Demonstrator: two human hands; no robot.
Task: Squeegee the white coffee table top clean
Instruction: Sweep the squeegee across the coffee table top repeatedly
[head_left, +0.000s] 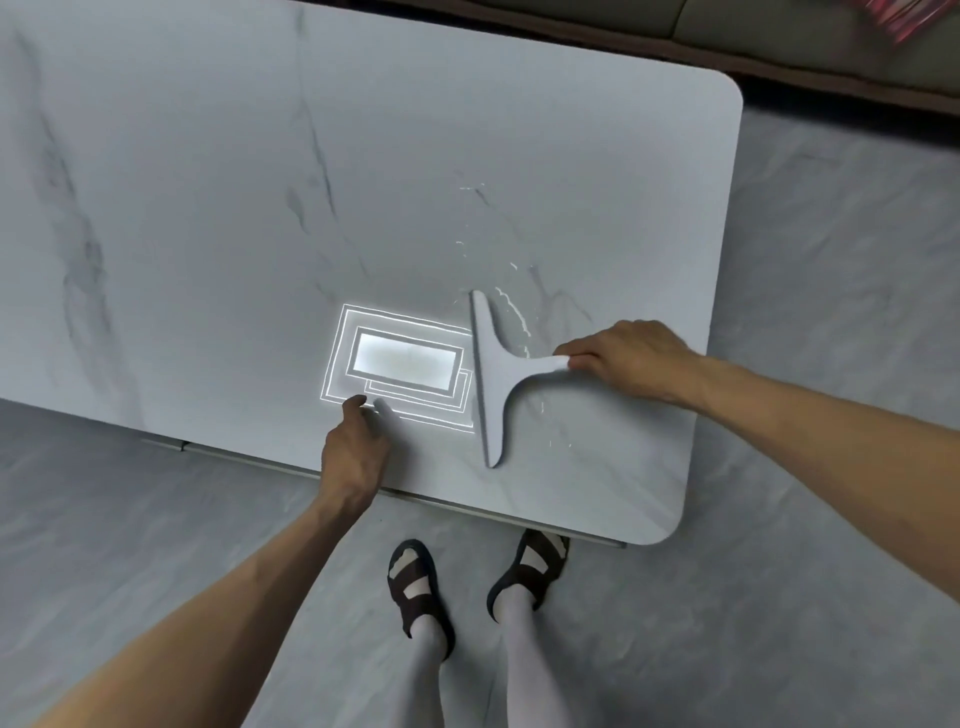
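Observation:
A white marble-patterned coffee table top (260, 208) fills the upper left of the view. A flat white T-shaped squeegee (493, 374) lies on it near the front right, its blade running front to back. My right hand (631, 358) grips the end of the squeegee's handle. My left hand (358, 447) rests on the table near the front edge, fingers loosely bent and holding nothing. Small streaks and drops of water (514, 306) glisten on the surface just right of and behind the blade.
A bright reflection of a ceiling light (400, 364) shines on the table left of the blade. My feet in dark sandals (415, 587) stand on the grey floor by the front edge. A sofa's base (779, 47) runs along the far side.

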